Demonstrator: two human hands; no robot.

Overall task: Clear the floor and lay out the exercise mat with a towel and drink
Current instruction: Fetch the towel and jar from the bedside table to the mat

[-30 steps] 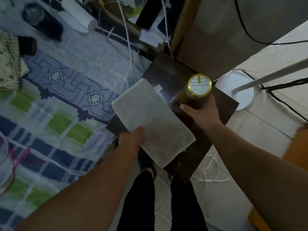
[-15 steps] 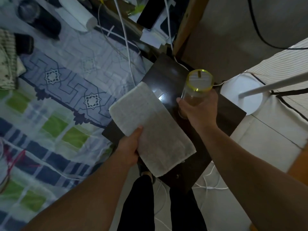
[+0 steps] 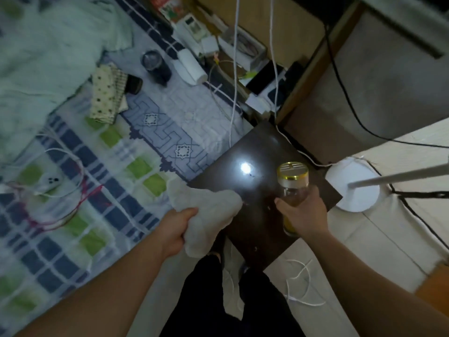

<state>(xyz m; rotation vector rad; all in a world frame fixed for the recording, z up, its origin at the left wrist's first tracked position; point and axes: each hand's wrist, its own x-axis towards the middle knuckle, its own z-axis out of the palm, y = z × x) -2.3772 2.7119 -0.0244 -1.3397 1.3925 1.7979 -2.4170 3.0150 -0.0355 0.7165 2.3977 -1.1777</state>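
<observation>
My left hand point(image 3: 178, 229) grips a pale folded towel point(image 3: 209, 210), which droops from my fist at the near-left corner of a small dark table point(image 3: 257, 152). My right hand point(image 3: 305, 215) is wrapped around a clear drink bottle point(image 3: 292, 183) with a gold-rimmed lid and amber liquid at its bottom. The bottle is lifted above the table's right side and leans a little. No exercise mat shows in this view.
A bed with a checked blue-and-green sheet point(image 3: 73, 215) fills the left, with cables, a phone point(image 3: 49, 183) and folded cloth point(image 3: 107, 96) on it. A white lamp base point(image 3: 352, 186) stands right of the table. White cords point(image 3: 298, 280) lie on the floor by my legs.
The towel has come off the table and now hangs bunched in my left hand. My right hand has raised the bottle off the table. The camera has tilted up, showing more of the bed.
</observation>
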